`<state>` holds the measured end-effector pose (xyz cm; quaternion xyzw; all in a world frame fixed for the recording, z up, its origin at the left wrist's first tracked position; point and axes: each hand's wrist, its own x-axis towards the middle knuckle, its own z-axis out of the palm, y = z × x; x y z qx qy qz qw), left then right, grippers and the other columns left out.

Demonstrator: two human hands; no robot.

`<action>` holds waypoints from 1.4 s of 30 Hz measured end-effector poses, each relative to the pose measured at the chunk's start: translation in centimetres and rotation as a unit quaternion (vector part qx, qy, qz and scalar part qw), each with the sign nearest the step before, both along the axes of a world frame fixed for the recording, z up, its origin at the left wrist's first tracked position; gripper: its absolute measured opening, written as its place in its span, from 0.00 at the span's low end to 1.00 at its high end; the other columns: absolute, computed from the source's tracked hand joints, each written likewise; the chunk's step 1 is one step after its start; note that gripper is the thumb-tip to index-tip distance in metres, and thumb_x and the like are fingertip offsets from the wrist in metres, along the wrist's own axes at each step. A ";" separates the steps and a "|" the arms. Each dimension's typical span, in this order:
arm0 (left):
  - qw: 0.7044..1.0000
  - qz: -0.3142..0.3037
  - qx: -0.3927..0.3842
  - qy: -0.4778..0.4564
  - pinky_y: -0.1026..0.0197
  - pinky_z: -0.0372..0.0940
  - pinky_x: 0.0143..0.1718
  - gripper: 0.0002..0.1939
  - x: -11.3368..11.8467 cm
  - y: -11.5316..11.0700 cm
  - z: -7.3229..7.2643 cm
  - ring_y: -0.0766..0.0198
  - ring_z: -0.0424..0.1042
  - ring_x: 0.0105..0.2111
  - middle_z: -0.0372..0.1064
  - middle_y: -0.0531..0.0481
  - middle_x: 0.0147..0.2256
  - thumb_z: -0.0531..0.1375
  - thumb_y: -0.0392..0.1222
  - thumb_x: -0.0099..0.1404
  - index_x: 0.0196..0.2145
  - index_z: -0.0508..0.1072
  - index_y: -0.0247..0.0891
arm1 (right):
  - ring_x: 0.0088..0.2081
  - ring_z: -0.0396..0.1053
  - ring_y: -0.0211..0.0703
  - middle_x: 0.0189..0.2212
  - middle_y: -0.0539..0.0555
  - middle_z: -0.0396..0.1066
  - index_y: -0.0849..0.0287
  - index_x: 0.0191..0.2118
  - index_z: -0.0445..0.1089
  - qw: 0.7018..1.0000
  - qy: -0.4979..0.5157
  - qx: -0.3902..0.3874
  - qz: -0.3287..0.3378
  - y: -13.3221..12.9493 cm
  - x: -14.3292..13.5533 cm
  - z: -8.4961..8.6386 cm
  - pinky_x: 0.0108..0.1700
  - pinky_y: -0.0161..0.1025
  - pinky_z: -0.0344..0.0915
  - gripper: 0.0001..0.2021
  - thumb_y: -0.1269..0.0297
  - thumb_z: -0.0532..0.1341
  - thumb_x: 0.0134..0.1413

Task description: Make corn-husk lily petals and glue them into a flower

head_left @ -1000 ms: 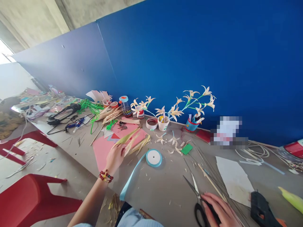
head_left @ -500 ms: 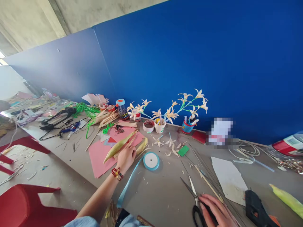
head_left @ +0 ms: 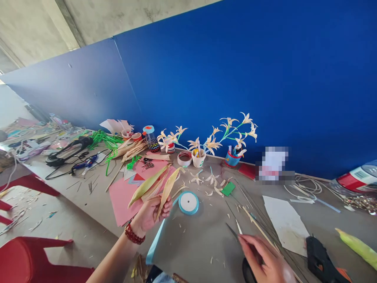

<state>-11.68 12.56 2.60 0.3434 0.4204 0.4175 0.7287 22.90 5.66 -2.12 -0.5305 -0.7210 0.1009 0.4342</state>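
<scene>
Partly inside left hand, pale husk

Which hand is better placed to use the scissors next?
Probably the right hand: it is right at the scissors, covering part of them. The left hand is farther away and holding a yellowish husk.

Pale yellow husk, black-handled scissors, blue-and-white ribbon spool, pink paper, deep-blue partition

A red beaded bracelet circles the left wrist; the forearm is bare, pale blue clothing below.
</scene>
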 end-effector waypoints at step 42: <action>0.961 0.023 0.205 0.186 0.65 0.59 0.28 0.07 7.5 -4.1 2.9 0.68 0.62 0.26 0.63 0.53 0.28 0.63 0.40 0.64 0.31 0.68 0.37 | 0.32 0.63 0.41 0.30 0.49 0.66 0.56 0.35 0.66 0.793 0.433 -0.363 0.227 3.7 -10.0 6.6 0.35 0.35 0.60 0.11 0.55 0.65 0.53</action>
